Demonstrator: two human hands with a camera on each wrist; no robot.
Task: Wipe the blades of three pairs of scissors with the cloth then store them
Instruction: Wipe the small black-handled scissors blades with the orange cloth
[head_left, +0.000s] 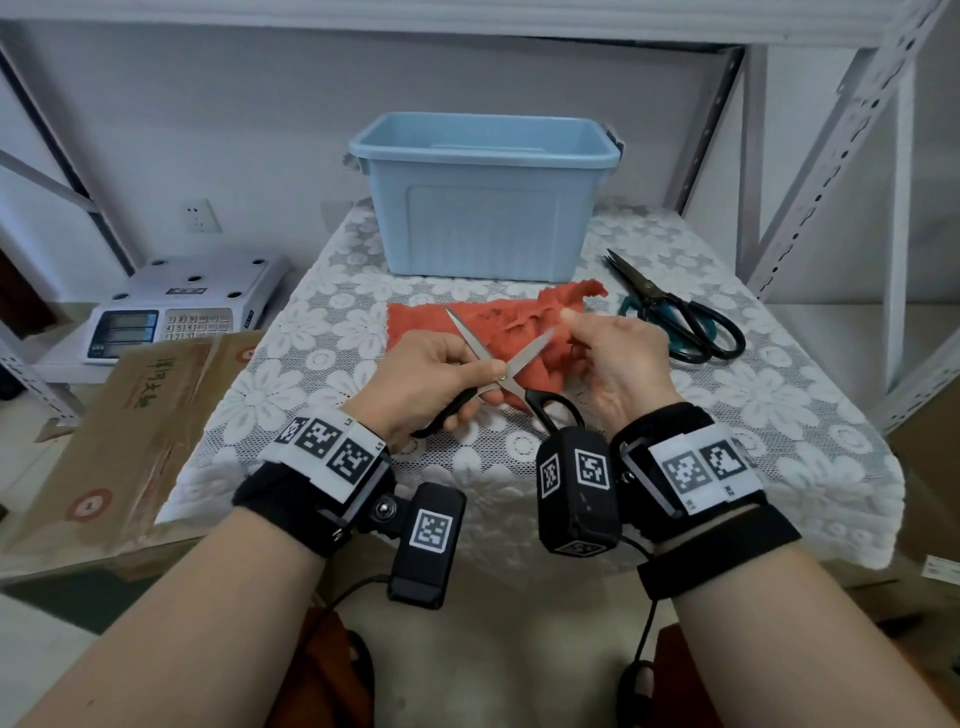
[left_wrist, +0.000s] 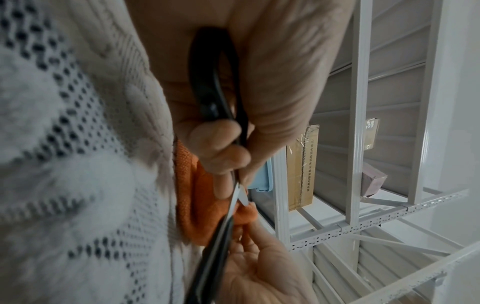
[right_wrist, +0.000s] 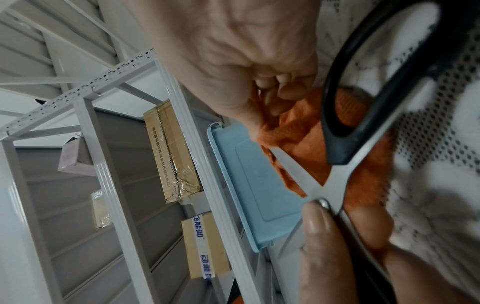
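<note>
The left hand (head_left: 426, 379) grips a pair of black-handled scissors (head_left: 506, 376) near the front middle of the table (head_left: 779, 415), with its thumb and forefinger pinching at the pivot screw and the other fingers curled around one handle loop. The blades are spread wide in an X, one pointing far-left, the other far-right (the second handle loop hangs free toward the near side, just in front of the right wrist camera). The right hand (head_left: 618, 358) pinches a fold of the orange cloth (head_left: 498, 322) around the tip end of the far-right blade, fingers curled and pressed together on the fabric; the right wrist view shows the fingertips (right_wrist: 283, 90) bunched into the cloth. The rest of the cloth lies crumpled on the lace tablecloth, just behind the hands.

A second pair of scissors (head_left: 675, 306), dark-bladed with black and teal handles, lies flat to the right of the cloth, tips pointing far-left, apart from both hands. A light blue plastic bin (head_left: 483, 208) stands open at the far side of the table, behind the cloth. To the left, beyond the table edge, sit an electronic scale (head_left: 182, 301) and a cardboard box (head_left: 119, 426). I can't tell where the third pair is.
</note>
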